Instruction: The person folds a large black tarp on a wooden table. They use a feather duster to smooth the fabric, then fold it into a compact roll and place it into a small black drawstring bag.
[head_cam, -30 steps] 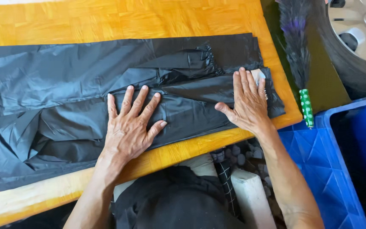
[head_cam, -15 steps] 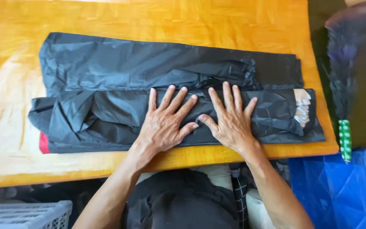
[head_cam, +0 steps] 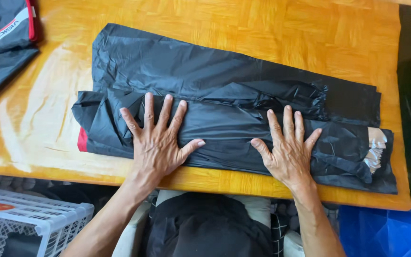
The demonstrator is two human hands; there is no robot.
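Flat beneath both hands, left hand (head_cam: 157, 143) and right hand (head_cam: 288, 152), lies the black garment (head_cam: 224, 100).

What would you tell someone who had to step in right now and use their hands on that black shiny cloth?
Left hand: flat, fingers spread, pressing the black garment.
Right hand: flat on the same fold, nearer the silver patch.
Garment lies lengthwise on the wooden table, its near part folded over into a long band; a red edge peeks out at one end.
Done: the long fold.
Left: probably smoothing, then folding shorter.
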